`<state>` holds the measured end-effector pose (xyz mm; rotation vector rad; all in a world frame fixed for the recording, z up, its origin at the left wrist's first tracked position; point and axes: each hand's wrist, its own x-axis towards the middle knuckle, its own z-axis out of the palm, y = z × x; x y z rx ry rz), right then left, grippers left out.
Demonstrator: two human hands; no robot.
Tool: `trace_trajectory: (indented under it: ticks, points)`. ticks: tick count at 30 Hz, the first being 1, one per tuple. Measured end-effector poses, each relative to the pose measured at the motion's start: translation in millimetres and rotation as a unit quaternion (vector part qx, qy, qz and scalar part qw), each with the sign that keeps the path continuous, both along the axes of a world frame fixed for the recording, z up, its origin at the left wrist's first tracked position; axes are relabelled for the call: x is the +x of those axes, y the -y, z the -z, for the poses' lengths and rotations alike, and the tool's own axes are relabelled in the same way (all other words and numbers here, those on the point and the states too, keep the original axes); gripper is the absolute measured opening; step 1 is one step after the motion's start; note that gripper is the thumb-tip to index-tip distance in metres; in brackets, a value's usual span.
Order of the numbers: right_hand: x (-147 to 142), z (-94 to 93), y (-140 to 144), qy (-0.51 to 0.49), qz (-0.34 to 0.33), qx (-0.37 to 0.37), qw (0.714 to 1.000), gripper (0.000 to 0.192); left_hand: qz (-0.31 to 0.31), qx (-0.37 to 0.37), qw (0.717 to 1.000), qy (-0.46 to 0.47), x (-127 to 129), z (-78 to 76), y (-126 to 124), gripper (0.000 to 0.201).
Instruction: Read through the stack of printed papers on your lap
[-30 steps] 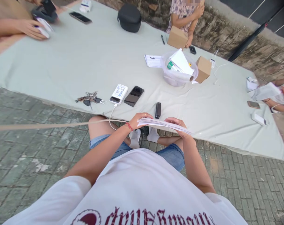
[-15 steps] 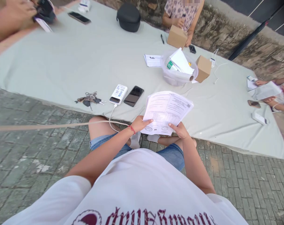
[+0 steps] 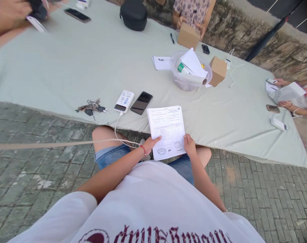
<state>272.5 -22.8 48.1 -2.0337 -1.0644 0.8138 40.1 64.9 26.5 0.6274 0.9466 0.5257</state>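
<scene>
Holding a stack of printed papers point(image 3: 167, 131) upright over my lap, I'm gripping its lower left edge with my left hand point(image 3: 150, 144) and its lower right edge with my right hand point(image 3: 189, 145), both closed on the sheets. The stack is sitting at the near edge of the grey cloth point(image 3: 67, 74), just right of a black phone point(image 3: 141, 102) and a white power bank point(image 3: 124, 101). Keys point(image 3: 91, 106) are lying further left. A clear tub point(image 3: 188, 81) with papers is standing beyond, beside a cardboard box point(image 3: 218, 71).
</scene>
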Motion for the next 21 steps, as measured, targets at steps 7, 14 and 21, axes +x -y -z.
trace_trajectory:
  ticks: [7,14,21]
  points:
    - [-4.6,22.1,13.3,0.015,-0.013,-0.003,1.0,0.038,-0.077,0.012,0.996,-0.042,-1.0,17.7,3.3,0.064]
    - [-5.2,1.4,25.5,0.02,-0.007,0.025,0.999,0.043,-0.119,0.226,0.943,-0.214,2.0,12.0,-7.9,0.047]
    - [-3.0,-12.1,32.6,-0.035,0.0,0.038,0.999,0.044,-0.098,0.255,0.944,-0.184,10.8,-4.5,-18.3,0.034]
